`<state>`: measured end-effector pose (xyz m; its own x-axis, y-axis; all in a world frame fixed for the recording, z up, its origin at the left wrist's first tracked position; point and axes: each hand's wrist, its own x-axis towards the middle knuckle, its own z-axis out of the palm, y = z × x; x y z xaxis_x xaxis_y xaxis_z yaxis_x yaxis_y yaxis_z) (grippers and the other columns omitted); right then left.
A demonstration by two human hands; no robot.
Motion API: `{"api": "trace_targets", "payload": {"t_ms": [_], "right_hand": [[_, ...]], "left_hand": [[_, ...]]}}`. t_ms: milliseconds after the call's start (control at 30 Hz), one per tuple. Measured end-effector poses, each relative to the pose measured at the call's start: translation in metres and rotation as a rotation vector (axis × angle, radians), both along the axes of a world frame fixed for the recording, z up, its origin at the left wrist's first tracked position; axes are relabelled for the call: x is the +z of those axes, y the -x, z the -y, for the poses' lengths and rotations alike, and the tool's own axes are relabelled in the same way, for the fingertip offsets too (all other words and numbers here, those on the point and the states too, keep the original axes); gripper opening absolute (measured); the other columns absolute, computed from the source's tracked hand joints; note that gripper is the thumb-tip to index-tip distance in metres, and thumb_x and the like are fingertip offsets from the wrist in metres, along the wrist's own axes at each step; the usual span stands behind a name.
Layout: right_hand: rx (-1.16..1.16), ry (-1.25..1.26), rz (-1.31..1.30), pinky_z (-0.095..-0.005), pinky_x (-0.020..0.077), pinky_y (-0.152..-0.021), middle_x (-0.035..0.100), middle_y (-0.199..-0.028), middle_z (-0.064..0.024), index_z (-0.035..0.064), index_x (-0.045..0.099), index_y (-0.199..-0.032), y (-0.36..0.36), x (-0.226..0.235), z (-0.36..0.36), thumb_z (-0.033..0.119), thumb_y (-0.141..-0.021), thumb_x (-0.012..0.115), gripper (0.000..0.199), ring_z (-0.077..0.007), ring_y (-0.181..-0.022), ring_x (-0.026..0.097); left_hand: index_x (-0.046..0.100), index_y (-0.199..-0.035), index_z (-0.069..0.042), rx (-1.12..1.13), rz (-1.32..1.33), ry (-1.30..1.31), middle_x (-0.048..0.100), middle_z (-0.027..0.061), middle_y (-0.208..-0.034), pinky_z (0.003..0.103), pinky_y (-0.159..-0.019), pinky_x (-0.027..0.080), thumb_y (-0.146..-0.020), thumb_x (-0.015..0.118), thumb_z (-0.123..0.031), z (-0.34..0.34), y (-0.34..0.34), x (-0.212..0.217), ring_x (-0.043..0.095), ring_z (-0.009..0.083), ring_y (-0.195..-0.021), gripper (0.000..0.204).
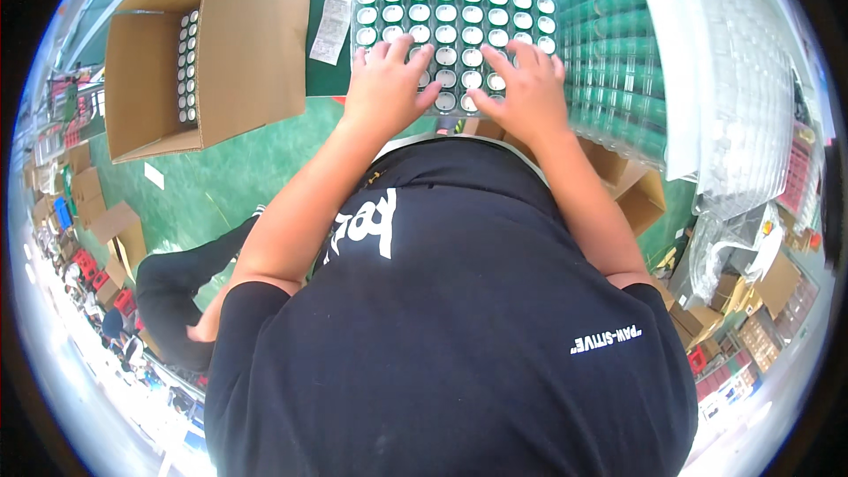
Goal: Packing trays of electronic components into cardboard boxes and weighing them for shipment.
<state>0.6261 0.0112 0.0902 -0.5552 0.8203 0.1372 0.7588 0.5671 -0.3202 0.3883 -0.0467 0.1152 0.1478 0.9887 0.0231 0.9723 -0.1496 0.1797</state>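
In front of me a clear plastic tray (356, 2) holds rows of small round white-topped pieces (446, 14), set in its cups. My left hand (385, 87) rests over the tray's near left part, palm down, with its fingers spread across the pieces. Over the near right part lies my right hand (528, 94), also palm down with fingers apart. Both thumbs point inward, toward the middle columns. Neither hand holds a piece, and the pieces under the palms are hidden.
Left of the tray stands an open cardboard box (256, 44) with similar pieces inside. A paper slip (331, 25) lies between them. Stacked clear trays (609, 57) crowd the right side, with more clear trays (749, 88) beyond. At lower left is another person's dark-clothed leg (172, 287).
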Motion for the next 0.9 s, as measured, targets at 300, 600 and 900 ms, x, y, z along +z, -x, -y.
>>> {"api": "trace_targets", "payload": {"t_ms": [300, 600, 900], "right_hand": [[0.039, 0.053, 0.073, -0.0594, 0.0394, -0.103, 0.063, -0.126, -0.0058, 0.0250, 0.064, -0.139, 0.003, -0.008, -0.022, 0.061, -0.084, 0.073, 0.066, -0.0282, -0.118, 0.059], [0.033, 0.142, 0.206, -0.0617, 0.0398, -0.100, 0.061, -0.124, -0.0058, 0.0302, 0.063, -0.139, 0.017, 0.001, -0.029, 0.062, -0.081, 0.074, 0.067, -0.0294, -0.117, 0.056], [-0.015, -0.108, 0.056, -0.0659, 0.0326, -0.105, 0.056, -0.128, -0.0055, 0.0316, 0.063, -0.140, 0.017, -0.030, -0.016, 0.066, -0.079, 0.073, 0.071, -0.0334, -0.124, 0.047]], "left_hand": [[0.059, -0.145, -0.024, -0.028, -0.070, 0.047, 0.059, 0.0103, -0.138, 0.059, -0.104, 0.044, -0.090, 0.073, -0.046, -0.014, -0.001, -0.022, 0.056, 0.0352, -0.128, 0.061], [0.056, -0.147, -0.029, -0.025, -0.032, 0.130, 0.057, 0.0058, -0.135, 0.071, -0.107, 0.037, -0.089, 0.071, -0.057, -0.030, -0.001, -0.023, 0.055, 0.0332, -0.122, 0.066], [0.061, -0.143, -0.030, 0.018, -0.047, -0.002, 0.057, 0.0048, -0.134, 0.062, -0.102, 0.038, -0.084, 0.073, -0.058, -0.025, -0.007, -0.035, 0.051, 0.0324, -0.122, 0.066]]}}
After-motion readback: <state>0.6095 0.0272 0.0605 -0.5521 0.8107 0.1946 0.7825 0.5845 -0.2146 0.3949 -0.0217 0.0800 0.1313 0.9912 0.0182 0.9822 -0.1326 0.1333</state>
